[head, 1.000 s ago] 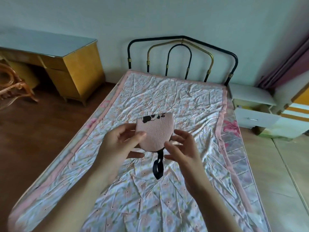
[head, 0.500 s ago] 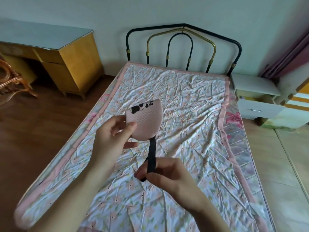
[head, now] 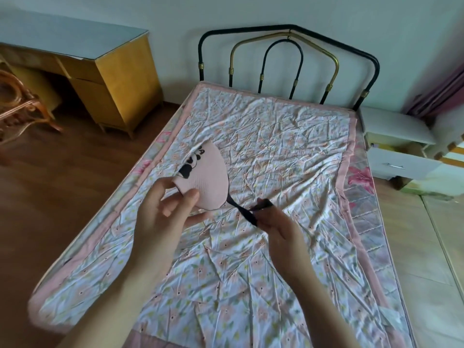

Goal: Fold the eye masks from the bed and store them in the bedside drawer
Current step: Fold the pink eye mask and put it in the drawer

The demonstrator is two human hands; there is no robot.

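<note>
Above a bed (head: 276, 136) spread with a crumpled floral sheet, a person holds a pink eye mask (head: 208, 179) already doubled over, its panda print facing up. The left hand (head: 165, 212) pinches the folded pad at its lower edge, thumb on top and fingers curled beneath. The right hand (head: 273, 222) clamps its fingertips on the black elastic strap (head: 244, 210), drawn taut from the pad's tip. Mask and strap hang in the air, clear of the sheet. Padded and limp, the mask looks feather-light and apt to spring open unless the fold is kept pinched; the strap is thin and stretchy, best taken near its root and wound round the pad. At right, the white bedside drawer (head: 399, 163) stands pulled open beneath its cabinet top, well apart from both hands. A yellow desk (head: 118, 84) sits at far left.
</note>
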